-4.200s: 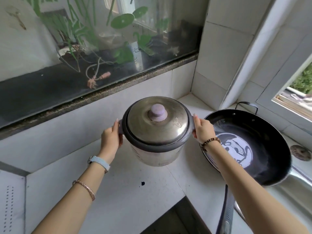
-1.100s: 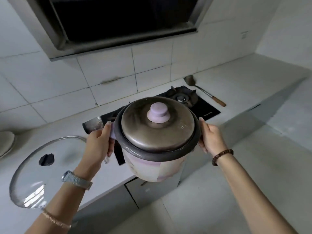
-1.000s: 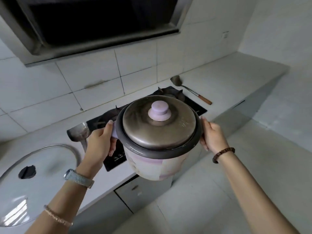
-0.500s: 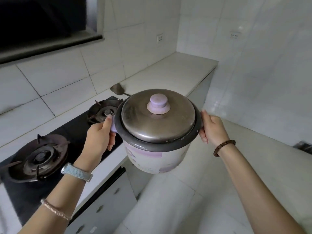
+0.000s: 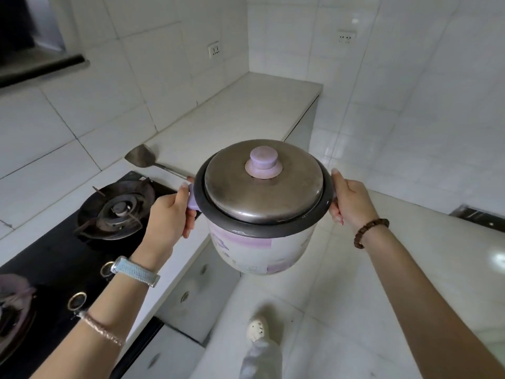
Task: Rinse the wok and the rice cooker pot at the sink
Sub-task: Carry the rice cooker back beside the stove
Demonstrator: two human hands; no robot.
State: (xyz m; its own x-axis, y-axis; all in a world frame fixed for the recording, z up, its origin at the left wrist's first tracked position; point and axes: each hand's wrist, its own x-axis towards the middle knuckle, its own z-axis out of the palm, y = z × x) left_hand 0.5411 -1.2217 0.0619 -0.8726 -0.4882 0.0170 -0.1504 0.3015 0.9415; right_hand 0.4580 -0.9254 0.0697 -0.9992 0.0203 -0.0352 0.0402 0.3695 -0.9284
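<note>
Holding rice cooker pot (image 5: 259,250) (lidded); both hands (image 5: 169,214) (image 5: 352,203)

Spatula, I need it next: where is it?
Head view, left of centre: the spatula lies on the counter beyond the gas burner, its handle running behind the rice cooker.

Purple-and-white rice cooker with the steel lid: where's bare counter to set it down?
The white counter lies bare from the metal spatula to the far tiled corner, room for the purple-and-white rice cooker. Crowded: the black gas hob at left, with burners.
</note>
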